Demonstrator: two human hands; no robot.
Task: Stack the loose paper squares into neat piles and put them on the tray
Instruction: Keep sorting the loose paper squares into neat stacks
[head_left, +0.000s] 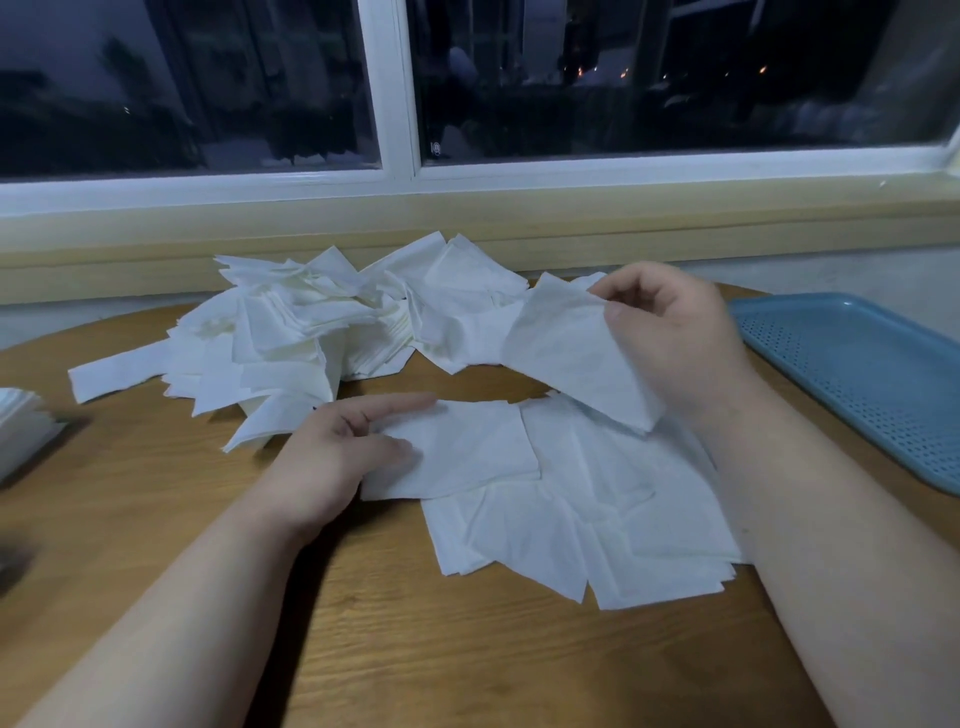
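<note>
Two bare forearms come in from the bottom over a round wooden table (415, 649). Just ahead of them is a loose flat spread of white paper squares (597, 530), overlapping every which way, not lined up at all. The left hand (337, 452) rests on the spread's left edge, index finger stretched out straight and thumb lying on the top square. The right hand (670, 332) is up off the table, well apart from the left, pinching one single white paper square (576, 353) by its corner so it hangs tilted. Behind that there's a big messy heap of white squares (311, 332) by the window sill. The perforated blue plastic tray (857, 374) sits at the right edge, nothing visible on it. A small neat white stack (21, 421) peeks in at far left.
</note>
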